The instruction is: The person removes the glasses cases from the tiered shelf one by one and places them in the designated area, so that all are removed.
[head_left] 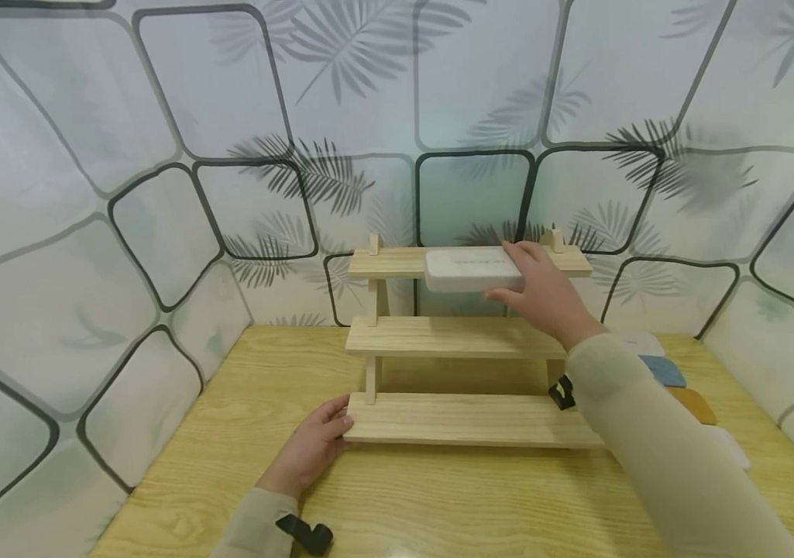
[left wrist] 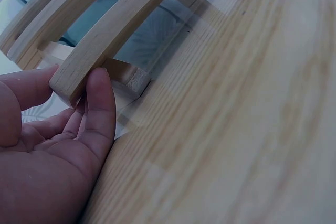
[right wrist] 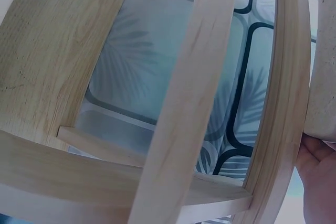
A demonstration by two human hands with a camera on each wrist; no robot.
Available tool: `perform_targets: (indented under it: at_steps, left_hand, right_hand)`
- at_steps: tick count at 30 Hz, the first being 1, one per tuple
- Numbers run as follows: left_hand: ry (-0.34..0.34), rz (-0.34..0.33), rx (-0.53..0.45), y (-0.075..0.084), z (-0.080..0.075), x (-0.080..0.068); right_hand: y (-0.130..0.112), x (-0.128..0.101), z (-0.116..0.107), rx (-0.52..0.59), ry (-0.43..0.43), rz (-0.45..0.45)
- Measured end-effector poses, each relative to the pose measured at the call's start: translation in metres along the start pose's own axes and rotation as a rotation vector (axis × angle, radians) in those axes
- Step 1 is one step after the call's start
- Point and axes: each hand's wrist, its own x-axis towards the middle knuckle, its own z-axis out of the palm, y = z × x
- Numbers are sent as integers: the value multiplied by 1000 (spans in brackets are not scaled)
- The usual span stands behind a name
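Observation:
A three-tier wooden shelf stand (head_left: 452, 336) stands on the table. My left hand (head_left: 309, 448) pinches the left end of its lowest board (left wrist: 100, 51), finger and thumb on either side of the edge. My right hand (head_left: 543, 291) grips the right end of a white, round-cornered case (head_left: 473, 270) with faint lettering on top. The case is at the front of the top board (head_left: 390, 263), lying lengthwise along it. In the right wrist view the case (right wrist: 323, 66) is beside a board's edge, with the fingers (right wrist: 320, 177) at its end; whether it touches the board I cannot tell.
To the right of the stand, partly behind my right sleeve, lie a blue piece (head_left: 665, 370), an orange-brown piece (head_left: 693, 404) and white pieces (head_left: 730, 446) in a row. Small wooden pegs (head_left: 374, 244) rise from the top board's ends. A patterned curtain (head_left: 362, 93) surrounds the table.

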Motion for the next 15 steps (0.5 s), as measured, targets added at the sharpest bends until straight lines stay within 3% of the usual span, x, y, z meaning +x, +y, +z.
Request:
perform_targets:
  at_steps: [15]
  left_hand:
    - [1, -4, 9, 0, 0, 0]
  right_hand:
    - [2, -9, 1, -14, 33, -30]
